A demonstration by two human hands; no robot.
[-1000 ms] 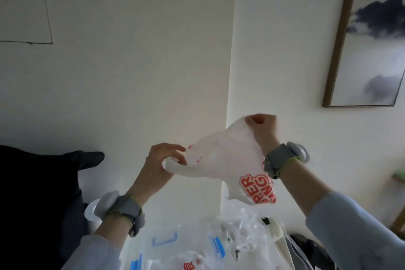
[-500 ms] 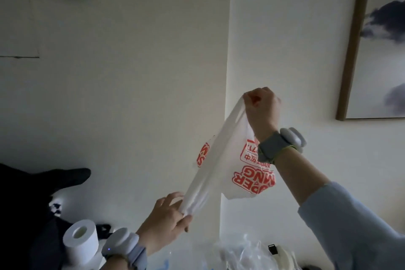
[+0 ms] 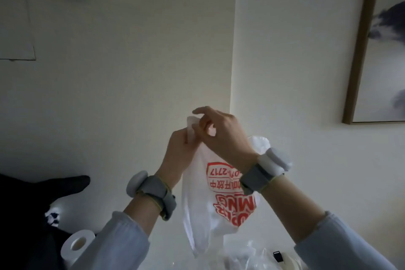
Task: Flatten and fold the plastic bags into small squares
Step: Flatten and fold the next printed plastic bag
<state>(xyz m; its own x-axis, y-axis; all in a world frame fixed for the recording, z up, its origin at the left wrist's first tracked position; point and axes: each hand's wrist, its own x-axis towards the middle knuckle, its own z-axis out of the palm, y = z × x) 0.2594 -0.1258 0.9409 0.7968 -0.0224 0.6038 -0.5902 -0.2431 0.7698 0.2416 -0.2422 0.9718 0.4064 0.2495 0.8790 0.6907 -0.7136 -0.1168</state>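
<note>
1. Both hands meet at the top of the white plastic bag (image 3: 198, 199): my left hand (image 3: 179, 151) pinches its upper edge, my right hand (image 3: 221, 136) pinches beside it, forefinger raised.
2. Bag hangs straight down from my grip, long axis vertical, red print facing me, its tail just above the clear bags (image 3: 245, 254) on the bench.
3. Neither hand is nearer; I judge one must slide down to flatten it.

Both my hands raised at chest level, close together. Left hand (image 3: 179, 149) grips top edge of white plastic bag (image 3: 203, 208) w/ red print; right hand (image 3: 221, 133) pinches same edge, index finger extended. Bag hangs down btwn wrists. Toilet roll (image 3: 75, 245) lower left; framed picture (image 3: 381, 50) on wall, right.
</note>
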